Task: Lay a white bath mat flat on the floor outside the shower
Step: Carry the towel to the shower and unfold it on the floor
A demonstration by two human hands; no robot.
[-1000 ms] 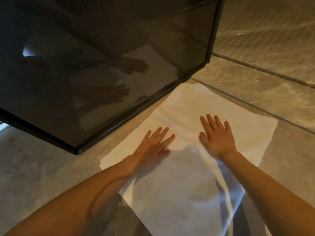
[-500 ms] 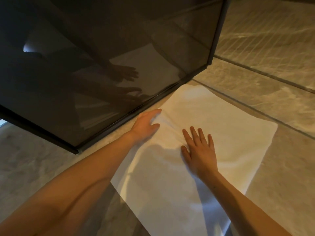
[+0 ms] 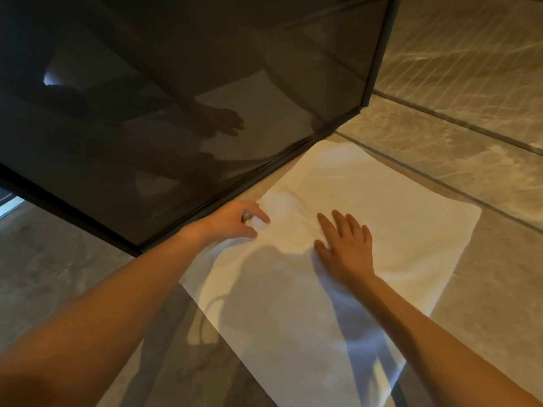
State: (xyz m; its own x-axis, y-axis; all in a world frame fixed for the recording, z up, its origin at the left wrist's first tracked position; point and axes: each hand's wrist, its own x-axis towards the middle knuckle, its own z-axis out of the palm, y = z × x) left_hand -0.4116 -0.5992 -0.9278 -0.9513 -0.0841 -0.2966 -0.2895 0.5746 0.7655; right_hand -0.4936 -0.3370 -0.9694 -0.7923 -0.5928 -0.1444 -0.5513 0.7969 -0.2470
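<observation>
One white bath mat (image 3: 382, 230), spread on the grey stone-look floor (image 3: 484, 289) just outside the shower. Lies mostly flat, far long edge close along the black bottom rail (image 3: 235, 190) of the tinted glass shower panel (image 3: 176, 83), far corner near the panel's upright black post (image 3: 379, 51). Shows soft creases in the middle, between the two hands. Left hand (image 3: 235, 220) at the mat's edge beside the rail: curls thumb and fingers and pinches a small fold of the white cloth. Right hand (image 3: 346, 245) further in on the mat: rests palm down, fingers straight and slightly spread, pressing the cloth and gripping nothing. Both bare forearms in from the lower edge of the view, with grey shadows across the near half of the mat. Beyond the mat, dark grout lines (image 3: 440, 184) slanting across the floor, and streaks of light on the tiles at upper right. In the glass, dim reflections of hands, arms and the pale mat. At far left, under the panel's frame, a thin bright strip, too small to make out.
</observation>
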